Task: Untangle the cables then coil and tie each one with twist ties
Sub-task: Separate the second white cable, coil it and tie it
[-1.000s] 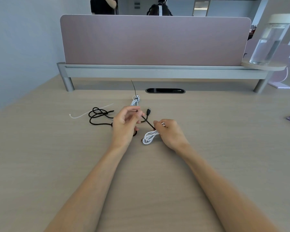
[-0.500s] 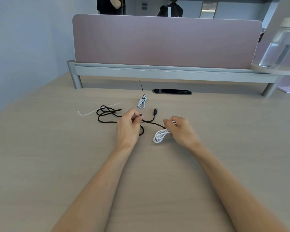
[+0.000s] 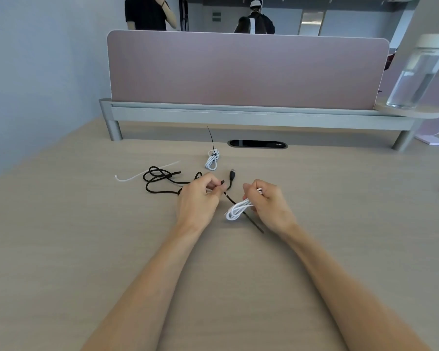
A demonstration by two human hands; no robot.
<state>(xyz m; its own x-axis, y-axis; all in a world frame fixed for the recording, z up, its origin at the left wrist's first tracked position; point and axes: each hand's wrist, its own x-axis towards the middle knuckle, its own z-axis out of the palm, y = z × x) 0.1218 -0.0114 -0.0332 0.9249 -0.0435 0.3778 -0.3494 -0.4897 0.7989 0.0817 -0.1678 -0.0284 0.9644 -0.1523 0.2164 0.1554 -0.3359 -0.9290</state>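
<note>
Mid-desk, the right hand (image 3: pixel 268 205) curls round a small white cable coil (image 3: pixel 237 210), light and floppy; at its nine o'clock the left hand (image 3: pixel 199 198) pinches a thin black tie (image 3: pixel 256 224) crossing the coil; grip the coil's waist, or its loops will likely spring apart.

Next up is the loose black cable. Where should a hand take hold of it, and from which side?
Probably the plug of the black cable, pinched from above. It is the rigid end, lying flat on the desk, clear of the loops piled to its left. The left hand, pinching the black tie, is nearest; the right hand holds the white coil.
</note>
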